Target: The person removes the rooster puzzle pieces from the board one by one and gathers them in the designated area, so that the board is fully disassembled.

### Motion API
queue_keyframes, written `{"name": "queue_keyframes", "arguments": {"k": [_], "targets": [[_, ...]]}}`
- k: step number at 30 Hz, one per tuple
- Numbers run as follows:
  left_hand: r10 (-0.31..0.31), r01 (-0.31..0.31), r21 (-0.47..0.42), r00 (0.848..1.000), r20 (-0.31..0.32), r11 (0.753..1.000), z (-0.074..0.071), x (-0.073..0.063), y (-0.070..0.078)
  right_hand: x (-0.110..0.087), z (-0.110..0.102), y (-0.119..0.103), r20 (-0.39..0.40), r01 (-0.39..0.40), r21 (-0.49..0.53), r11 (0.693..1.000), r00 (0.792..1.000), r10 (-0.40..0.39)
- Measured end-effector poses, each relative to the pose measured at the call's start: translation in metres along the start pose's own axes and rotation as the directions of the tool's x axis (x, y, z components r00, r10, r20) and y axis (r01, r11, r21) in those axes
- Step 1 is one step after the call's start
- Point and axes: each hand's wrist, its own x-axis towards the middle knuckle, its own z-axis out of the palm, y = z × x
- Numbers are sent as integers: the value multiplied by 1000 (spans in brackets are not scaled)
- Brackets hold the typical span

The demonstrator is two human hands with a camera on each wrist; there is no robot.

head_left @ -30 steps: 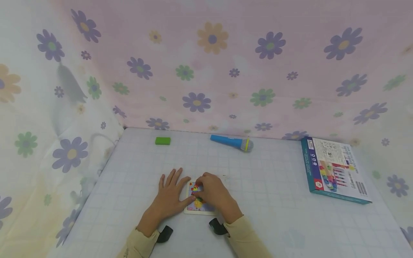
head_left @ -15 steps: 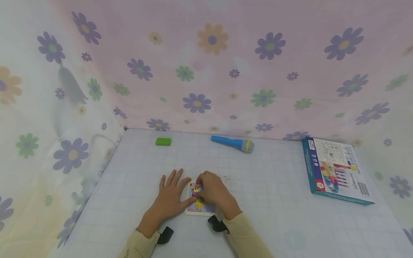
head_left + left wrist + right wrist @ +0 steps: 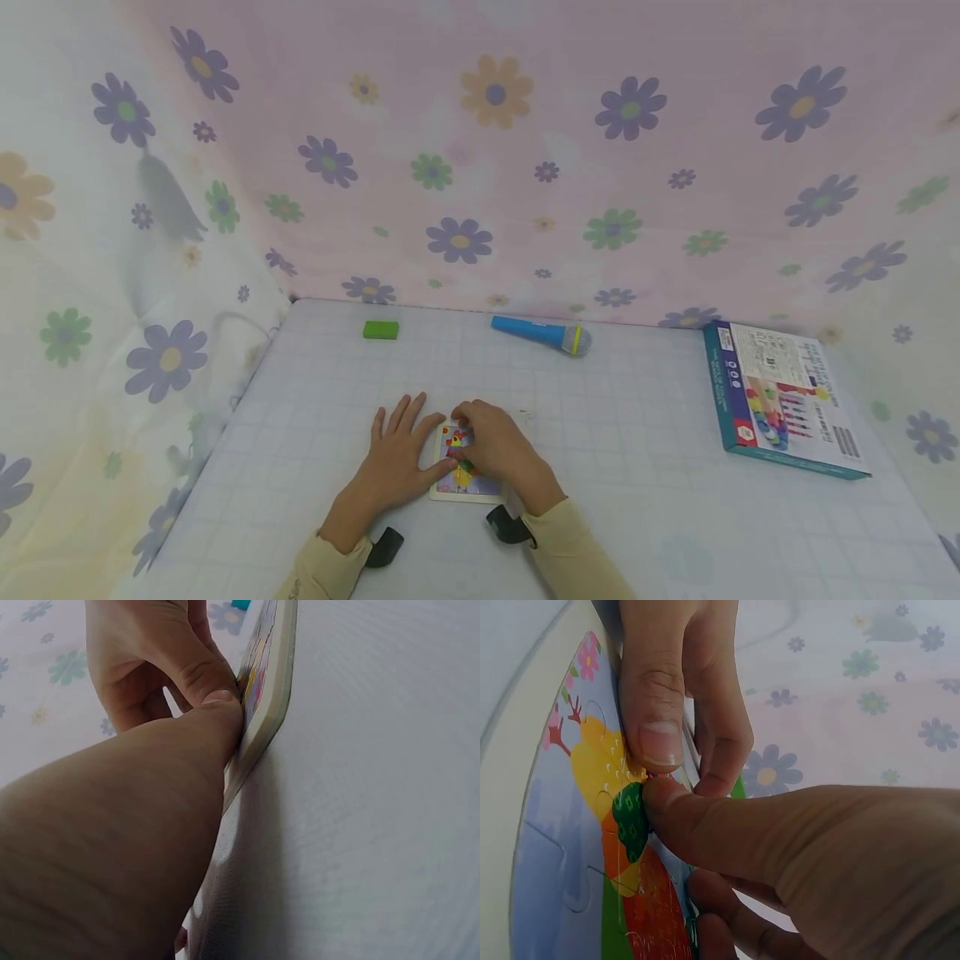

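Observation:
A small jigsaw puzzle (image 3: 480, 489) in a pale frame, with a yellow and red bird picture, lies flat on the table between both hands. My left hand (image 3: 393, 460) rests at its left side, fingers spread on the tabletop and thumb on the picture. From the right, my right hand (image 3: 498, 447) bends over the puzzle's upper part, its thumb on the picture and its curled fingers at the far edge. Seen from the right wrist, both thumbs meet beside a dark green patch (image 3: 632, 821) on the bird. The hand covers much of the puzzle's right side.
Toward the back of the table lie a green block (image 3: 381, 330) and a blue toy microphone (image 3: 536, 332) with a grey head. A flat printed box (image 3: 787, 400) with a teal edge stands at the right. Flowered cloth (image 3: 555, 167) hangs behind and at both sides.
The right hand's index finger has shifted slightly to the left along the puzzle's upper edge. The left hand keeps its place, and the puzzle stays where it was.

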Motion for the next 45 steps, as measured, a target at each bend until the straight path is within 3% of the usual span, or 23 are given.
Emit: {"name": "queue_keyframes", "arguments": {"k": [15,21,26,33,37,45], "targets": [[-8,8,-14,1000,-6,1000,2,-2,-2,1,7,-1,-64,40,5,999,997,-40],[4,-4,-16,1000,-18,1000,2,-2,-2,1,8,-2,-50,2,23,1000,999,-1],[14,-15,-13,999,-34,1000,5,0,-4,0,7,-5,-52,-60,-32,998,997,58],[11,-10,4,1000,-30,1000,5,1,-3,0,5,-11,-43,-78,-114,990,996,74],[16,-16,8,999,-30,1000,3,2,-2,1,4,-12,-51,-70,-141,987,997,64],[14,-14,-16,1000,-8,1000,2,0,-3,3,4,0,-38,-15,-95,995,999,12]]}}
